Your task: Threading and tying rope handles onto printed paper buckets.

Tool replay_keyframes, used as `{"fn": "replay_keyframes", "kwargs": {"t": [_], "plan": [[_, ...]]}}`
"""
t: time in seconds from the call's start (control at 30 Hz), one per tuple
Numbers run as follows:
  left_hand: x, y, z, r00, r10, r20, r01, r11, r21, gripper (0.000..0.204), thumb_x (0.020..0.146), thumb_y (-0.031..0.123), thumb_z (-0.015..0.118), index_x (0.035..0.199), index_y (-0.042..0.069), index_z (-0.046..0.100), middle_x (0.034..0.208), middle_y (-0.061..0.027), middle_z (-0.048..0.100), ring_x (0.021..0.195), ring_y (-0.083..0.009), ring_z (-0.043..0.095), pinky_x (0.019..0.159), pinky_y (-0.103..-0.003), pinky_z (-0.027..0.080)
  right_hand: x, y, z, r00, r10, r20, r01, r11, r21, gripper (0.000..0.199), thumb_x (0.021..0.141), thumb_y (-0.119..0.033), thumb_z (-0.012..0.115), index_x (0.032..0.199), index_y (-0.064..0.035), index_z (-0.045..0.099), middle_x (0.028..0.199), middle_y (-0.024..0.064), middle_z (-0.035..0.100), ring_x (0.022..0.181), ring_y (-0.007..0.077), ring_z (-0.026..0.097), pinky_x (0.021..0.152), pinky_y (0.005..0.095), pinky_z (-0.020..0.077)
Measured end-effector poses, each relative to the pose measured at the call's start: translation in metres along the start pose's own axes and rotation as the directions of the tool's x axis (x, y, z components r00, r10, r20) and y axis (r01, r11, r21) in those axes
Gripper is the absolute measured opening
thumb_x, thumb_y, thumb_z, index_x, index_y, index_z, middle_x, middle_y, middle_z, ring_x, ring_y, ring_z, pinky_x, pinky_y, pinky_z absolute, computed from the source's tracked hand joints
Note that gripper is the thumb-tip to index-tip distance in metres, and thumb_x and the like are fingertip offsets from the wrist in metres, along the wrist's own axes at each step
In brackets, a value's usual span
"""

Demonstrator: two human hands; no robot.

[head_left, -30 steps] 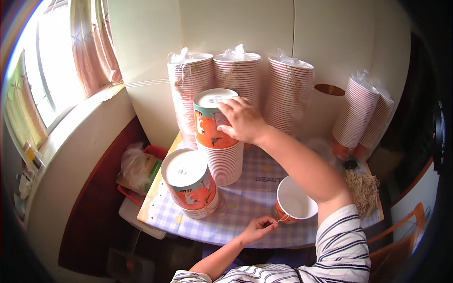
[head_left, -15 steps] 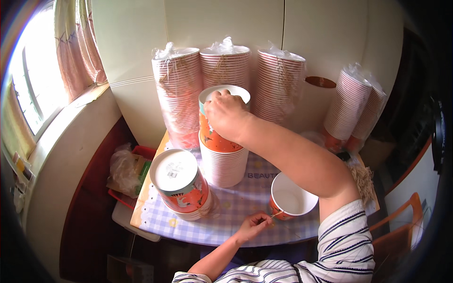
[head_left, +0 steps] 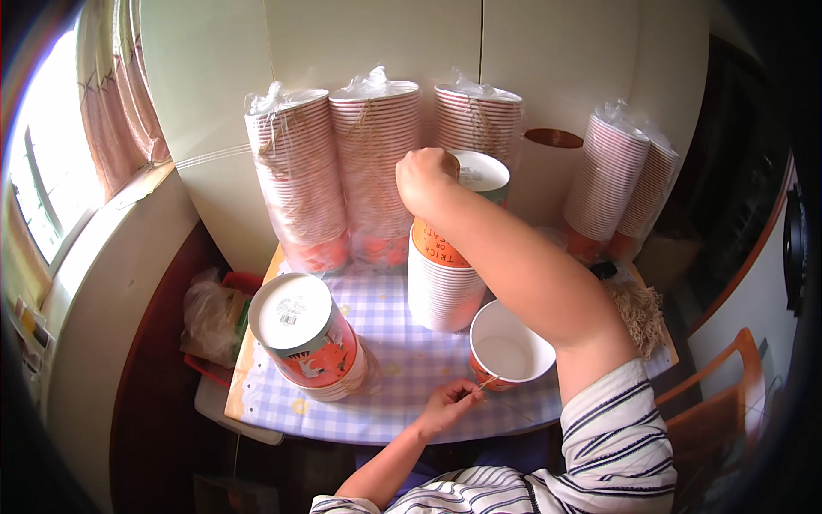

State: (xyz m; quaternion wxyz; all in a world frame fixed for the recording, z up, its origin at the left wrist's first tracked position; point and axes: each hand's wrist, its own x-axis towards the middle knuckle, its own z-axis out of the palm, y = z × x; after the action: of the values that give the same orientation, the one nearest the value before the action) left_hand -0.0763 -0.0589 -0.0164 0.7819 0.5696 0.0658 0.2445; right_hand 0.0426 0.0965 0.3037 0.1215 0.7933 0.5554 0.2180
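My right hand (head_left: 425,180) is closed on the rim of the top paper cup (head_left: 481,171), which is orange and white and sits upright on a stack of cups (head_left: 445,291) in the middle of the checked table (head_left: 394,364). My left hand (head_left: 445,404) pinches a thin pale string (head_left: 485,385) at the side of a single open cup (head_left: 505,353) standing near the table's front edge. The forearm hides part of the stack's top.
An upturned short stack of cups (head_left: 301,332) stands at front left. Plastic-wrapped cup stacks (head_left: 295,180) line the back wall, with more wrapped stacks (head_left: 612,184) at right. A bundle of strings (head_left: 638,310) lies at right, a plastic bag (head_left: 208,313) at left, a wooden chair (head_left: 719,403) at lower right.
My right hand has stayed at the top cup and shifted to its left rim. The view has swung left, so the stack sits further right. My left hand stays by the single cup.
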Motion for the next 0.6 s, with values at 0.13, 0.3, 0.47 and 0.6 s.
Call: {"fn": "replay_keyframes", "kwargs": {"t": [0.13,0.3,0.47,0.6], "plan": [[-0.002,-0.006,-0.005,1.0,-0.023,0.011,0.023,1.0,-0.012,0.013,0.091,0.015,0.06,0.093,0.003,0.062,0.083,0.0041,0.058,0.075,-0.0025,0.048,0.067,-0.018,0.04,-0.004,-0.006,0.019,0.986,0.101,-0.135,-0.124,0.978,-0.169,0.024,0.079,-0.018,0.062,0.099,-0.0076,0.069,0.109,0.011,0.062,0.099,0.0287,0.059,0.064,0.0472,0.051],[0.0,0.001,0.0,0.998,-0.048,0.034,0.046,0.998,0.044,0.012,0.091,0.016,0.061,0.093,0.003,0.062,0.083,0.0039,0.059,0.075,-0.0029,0.05,0.067,-0.019,0.041,-0.024,-0.027,0.06,0.683,-0.387,-0.619,0.175,0.91,-0.376,0.04,0.083,-0.023,0.047,0.108,0.0042,0.062,0.12,0.0251,0.053,0.117,0.0415,0.044,0.1,0.062,0.0291],[0.0,-0.004,0.002,0.998,-0.062,0.0,0.062,0.997,0.037,0.011,0.09,0.015,0.063,0.088,0.005,0.063,0.08,0.0054,0.059,0.073,-0.0025,0.049,0.065,-0.018,0.04,-0.046,-0.075,0.129,0.833,-0.545,0.094,0.524,0.723,-0.451,0.043,0.089,-0.032,0.046,0.123,-0.0081,0.059,0.134,0.0188,0.048,0.129,0.0448,0.034,0.107,0.0662,0.0099],[-0.005,-0.005,-0.002,0.997,-0.074,-0.025,0.075,0.995,0.058,0.009,0.09,0.014,0.062,0.088,0.005,0.063,0.081,0.0049,0.06,0.074,-0.0025,0.049,0.066,-0.018,0.04,-0.062,-0.072,0.15,0.883,-0.426,0.197,0.466,0.746,-0.475,0.044,0.088,-0.033,0.051,0.126,-0.0106,0.058,0.136,0.0133,0.047,0.128,0.0425,0.035,0.104,0.069,0.0126]]}}
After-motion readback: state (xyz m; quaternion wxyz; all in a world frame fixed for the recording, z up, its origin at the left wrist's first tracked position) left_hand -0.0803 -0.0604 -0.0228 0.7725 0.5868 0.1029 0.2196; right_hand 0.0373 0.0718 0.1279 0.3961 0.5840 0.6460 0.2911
